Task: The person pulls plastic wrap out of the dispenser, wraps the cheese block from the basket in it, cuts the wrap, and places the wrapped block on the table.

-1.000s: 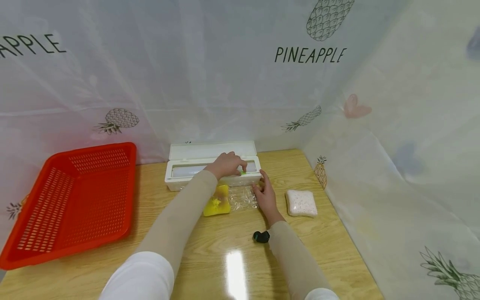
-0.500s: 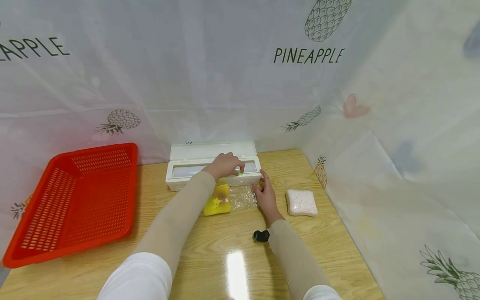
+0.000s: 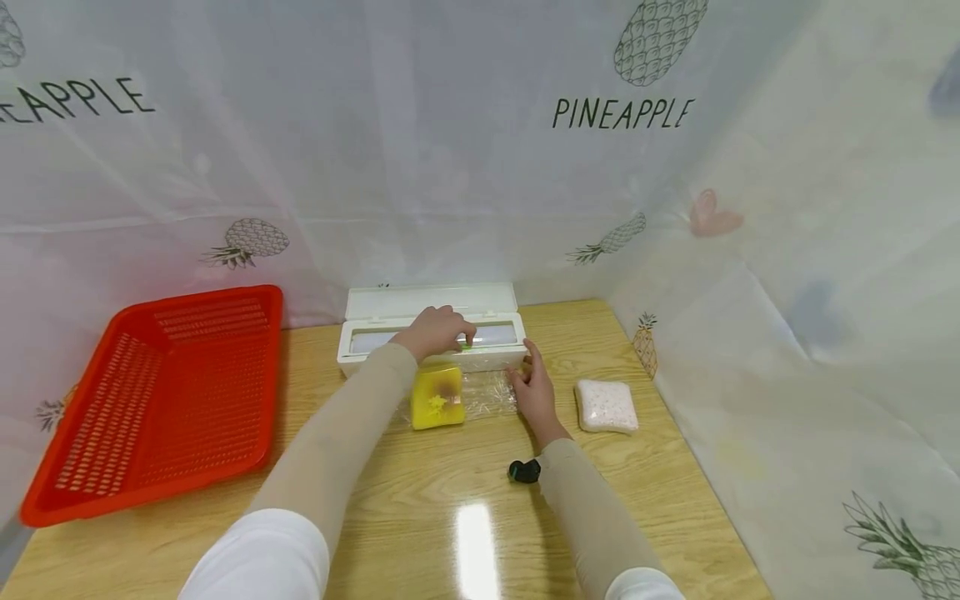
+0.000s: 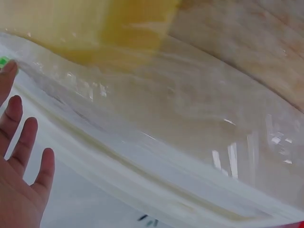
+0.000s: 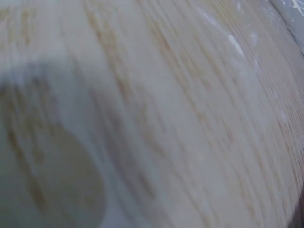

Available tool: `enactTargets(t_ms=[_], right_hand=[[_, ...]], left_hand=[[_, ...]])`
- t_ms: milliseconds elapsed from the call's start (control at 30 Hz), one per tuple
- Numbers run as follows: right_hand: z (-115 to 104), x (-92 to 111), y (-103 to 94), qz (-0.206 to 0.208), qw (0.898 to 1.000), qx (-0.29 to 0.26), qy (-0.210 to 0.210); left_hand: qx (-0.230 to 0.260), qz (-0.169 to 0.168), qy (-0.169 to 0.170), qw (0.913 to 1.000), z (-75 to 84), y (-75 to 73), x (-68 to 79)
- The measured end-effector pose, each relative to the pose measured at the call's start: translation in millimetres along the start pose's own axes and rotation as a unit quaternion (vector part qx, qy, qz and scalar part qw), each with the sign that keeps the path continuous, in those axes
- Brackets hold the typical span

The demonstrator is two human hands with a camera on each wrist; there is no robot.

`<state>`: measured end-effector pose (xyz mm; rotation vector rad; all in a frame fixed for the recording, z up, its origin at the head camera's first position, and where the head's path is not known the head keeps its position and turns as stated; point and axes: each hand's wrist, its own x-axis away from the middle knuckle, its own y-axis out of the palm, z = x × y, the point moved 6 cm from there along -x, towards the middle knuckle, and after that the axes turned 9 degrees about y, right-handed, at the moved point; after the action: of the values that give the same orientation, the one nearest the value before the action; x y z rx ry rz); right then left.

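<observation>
A white cling film dispenser [image 3: 491, 361] stands at the table's back, its lid [image 3: 435, 298] raised and a pale roll inside. My left hand [image 3: 433, 332] reaches over it and pinches the small green slide cutter [image 3: 467, 347] on its front edge. In the left wrist view that cutter [image 4: 4, 61] sits at a fingertip, the other fingers spread. With my right hand [image 3: 536, 398] I grip the dispenser's front right corner. Clear film [image 3: 491, 394] extends from the front onto the table, around a yellow squarish item [image 3: 438, 398] with a brown patch and flower shape. The right wrist view shows mostly blurred wood grain.
To the right lies a white, speckled, pillow-shaped square item [image 3: 607, 406] in shiny wrap. A large red plastic basket [image 3: 272, 400] stands at the left. Pineapple-print curtains [image 3: 450, 183] hang behind the table [image 3: 405, 517] and along its right side.
My left hand has slid leftward along the dispenser's front edge with the green cutter, showing more of the yellow item. My right hand keeps its grip on the corner.
</observation>
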<state>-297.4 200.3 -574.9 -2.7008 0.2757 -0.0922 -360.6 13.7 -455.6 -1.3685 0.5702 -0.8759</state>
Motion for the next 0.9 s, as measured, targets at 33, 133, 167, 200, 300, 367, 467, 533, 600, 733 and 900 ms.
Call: enactTargets(t_ms=[33, 133, 167, 200, 300, 367, 467, 533, 600, 733, 900], right_hand=[[-0.7, 0.3, -0.6, 0.001, 1.0, 0.0, -0.003], [-0.7, 0.6, -2.8, 0.005, 1.0, -0.001, -0.003], [-0.2, 0.8, -3.3, 0.007, 1.0, -0.001, -0.001], [0.6, 0.8, -3.6, 0.008, 1.0, 0.001, 0.001], [3.0, 0.4, -2.8, 0.007, 1.0, 0.004, 0.005], [3.0, 0.5, -1.7, 0.005, 1.0, 0.005, 0.003], [2.7, 0.5, 0.2, 0.001, 1.0, 0.006, 0.0], [2.1, 0.8, 0.6, 0.002, 1.0, 0.009, -0.002], [1.9, 1.1, 0.5, 0.005, 1.0, 0.011, -0.002], [0.9, 1.3, -0.6, 0.009, 1.0, 0.016, -0.004], [0.1, 1.4, 1.3, 0.005, 1.0, 0.013, 0.0]], left_hand=[[0.001, 0.0, -0.003, 1.0, -2.3, 0.0, 3.1], [0.003, -0.001, -0.013, 0.9999, -9.4, -0.2, 12.9], [0.003, 0.0, -0.015, 0.9999, -11.5, -0.1, 16.2], [0.002, 0.0, -0.016, 0.9999, -13.7, 0.2, 19.3], [0.0, 0.003, -0.013, 0.9999, -18.5, 0.6, 28.2], [-0.001, 0.005, -0.01, 0.9999, -21.5, 0.5, 34.5], [-0.012, 0.005, -0.012, 0.9998, -26.9, 0.0, 44.9], [-0.024, 0.004, -0.013, 0.9996, -30.9, -0.3, 52.7], [-0.033, 0.004, -0.017, 0.9993, -35.4, -0.4, 60.9], [-0.046, 0.01, -0.02, 0.9987, -44.7, 0.0, 77.3], [-0.039, 0.019, -0.026, 0.9987, -54.5, 0.2, 97.9]])
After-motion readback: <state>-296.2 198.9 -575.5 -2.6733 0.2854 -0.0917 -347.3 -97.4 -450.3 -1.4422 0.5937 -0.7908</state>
